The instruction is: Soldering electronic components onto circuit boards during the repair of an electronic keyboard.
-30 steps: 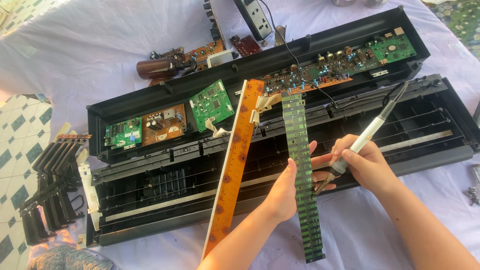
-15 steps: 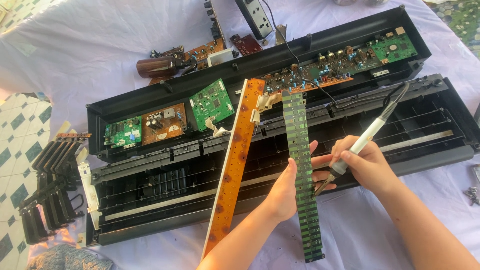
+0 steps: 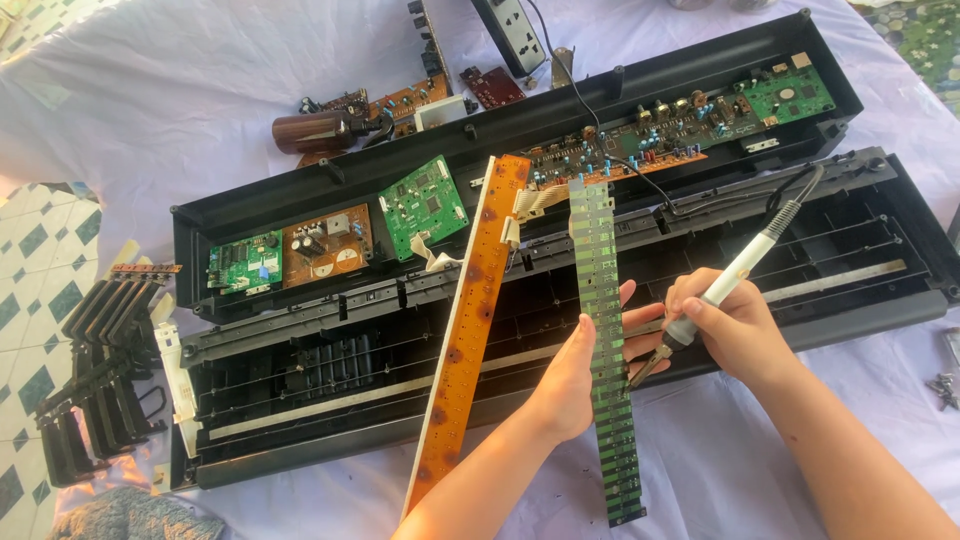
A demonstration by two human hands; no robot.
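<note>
My left hand (image 3: 578, 372) grips a long narrow green circuit board strip (image 3: 604, 330) that lies across the open black keyboard chassis (image 3: 320, 400). My right hand (image 3: 728, 328) holds a white-handled soldering iron (image 3: 735, 275); its tip (image 3: 640, 372) touches the strip's right edge beside my left fingers. The iron's black cord runs up toward the back. A long brown circuit board strip (image 3: 468, 320) lies tilted just left of the green one, joined to it at the top by a ribbon cable (image 3: 540, 198).
The rear black case half (image 3: 260, 205) holds green and brown boards (image 3: 335, 240) and a long board (image 3: 690, 115). Loose black keys (image 3: 95, 370) lie at left. A brown bottle (image 3: 310, 130), a power strip (image 3: 510, 30) and screws (image 3: 942, 385) rest on the white cloth.
</note>
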